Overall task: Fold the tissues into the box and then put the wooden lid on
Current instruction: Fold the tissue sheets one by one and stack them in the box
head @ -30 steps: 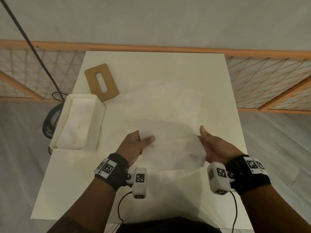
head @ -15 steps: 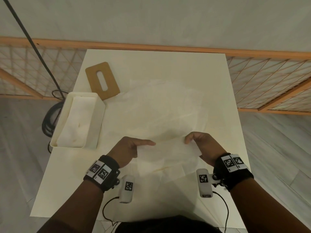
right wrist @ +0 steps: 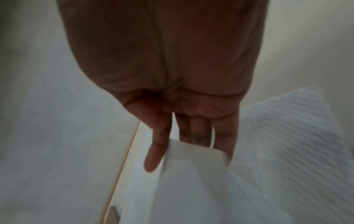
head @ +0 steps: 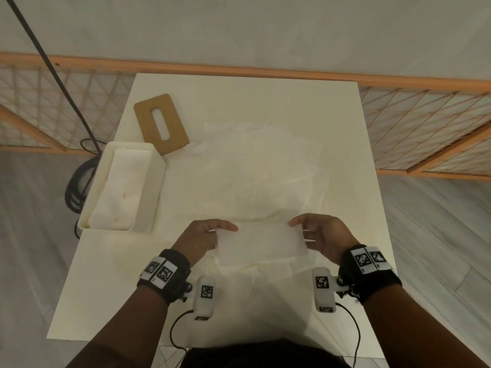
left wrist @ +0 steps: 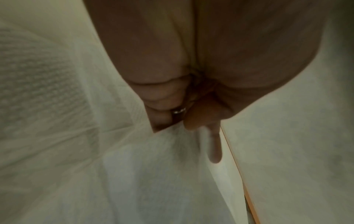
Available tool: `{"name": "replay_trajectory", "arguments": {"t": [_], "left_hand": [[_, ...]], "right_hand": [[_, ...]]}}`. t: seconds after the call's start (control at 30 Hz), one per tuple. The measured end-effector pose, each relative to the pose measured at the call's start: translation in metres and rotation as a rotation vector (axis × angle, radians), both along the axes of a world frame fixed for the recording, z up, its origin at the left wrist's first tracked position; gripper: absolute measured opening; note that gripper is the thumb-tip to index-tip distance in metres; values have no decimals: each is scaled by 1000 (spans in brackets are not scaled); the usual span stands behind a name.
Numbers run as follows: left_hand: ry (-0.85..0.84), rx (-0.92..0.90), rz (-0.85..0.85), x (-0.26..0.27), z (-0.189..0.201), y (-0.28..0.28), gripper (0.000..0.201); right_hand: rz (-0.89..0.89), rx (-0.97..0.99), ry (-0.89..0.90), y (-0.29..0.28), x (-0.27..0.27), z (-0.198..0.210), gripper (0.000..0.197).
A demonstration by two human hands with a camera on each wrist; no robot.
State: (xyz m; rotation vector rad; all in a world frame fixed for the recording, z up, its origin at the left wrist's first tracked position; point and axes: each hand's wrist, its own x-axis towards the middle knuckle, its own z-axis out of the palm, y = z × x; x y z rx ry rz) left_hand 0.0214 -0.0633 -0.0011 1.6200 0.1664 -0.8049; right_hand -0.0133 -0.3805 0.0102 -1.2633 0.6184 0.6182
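Black cable (head: pixel 53 67) crosses the far-left, coiling beside the table (head: pixel 239 102). Open box (head: pixel 119 187) stands at the table's left edge, folded tissues inside. Wooden lid (head: pixel 160 123), slotted, lies flat just beyond the box, apart from it. Loose tissues (head: pixel 260 168) are spread over the table centre. Left hand (head: pixel 202 239) pinches the left end of a folded tissue (head: pixel 261 244), thumb over curled fingers. Right hand (head: pixel 322 235) pinches the right end, fingers (right wrist: pixel 193 133) together behind the sheet. Wristbands (head: pixel 162 272) carry square coded markers; no legible writing. A lattice screen (head: pixel 425 128) stands behind.
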Motion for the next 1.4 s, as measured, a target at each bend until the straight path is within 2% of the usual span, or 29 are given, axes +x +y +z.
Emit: {"name": "replay_trajectory", "arguments": {"t": [0.07,0.13,0.2,0.27,0.3,0.4,0.47,0.5,0.57,0.67,0.77,0.87,0.93,1.07,1.23,1.3,1.4], "left_hand": [[98,-85,60,0,-3,0,47],[151,-149,141,-2,-2,-2,29],[62,-35,131,-2,-6,-3,17],[-126,217,19,-1,-12,-3,17],[-172,283,11,-1,-15,-3,21],[-168,259,113,-1,-18,-7,24],[-172,265,118,-1,-18,-8,18],[-179,281,109,-1,-19,-8,15],[-195,319,83,-2,-19,-6,13],[-237,404,45,-4,-21,-7,12],[-366,578,-47,-8,-20,-14,7],[-460,665,-228,-11,-22,-21,20],[-459,726,-329,-12,-25,-24,29],[-483,794,-352,-13,-25,-31,34],[-498,817,-365,-13,-27,-35,36],[-500,809,-371,-12,-27,-34,36],[-493,797,-379,-10,-28,-31,36]], "right_hand": [[-9,52,20,0,-2,-1,36],[41,-5,-17,3,-2,-3,24],[103,-135,-93,9,-2,-8,12],[135,-253,-156,13,-2,-15,17],[144,-302,-176,14,-1,-17,20],[148,-375,-200,18,2,-18,22],[228,-427,-197,21,4,-17,32],[297,-477,-195,21,5,-17,36],[373,-573,-204,21,8,-20,31],[338,-726,-252,20,15,-25,19],[386,-825,-298,24,22,-24,16],[454,-914,-309,28,32,-26,18],[419,-979,-318,31,43,-24,18],[262,-1004,-300,42,80,-18,25],[280,-1005,-171,55,129,-22,63],[295,-1031,-116,56,138,-24,57],[249,-1006,-86,52,141,-23,35]]}}
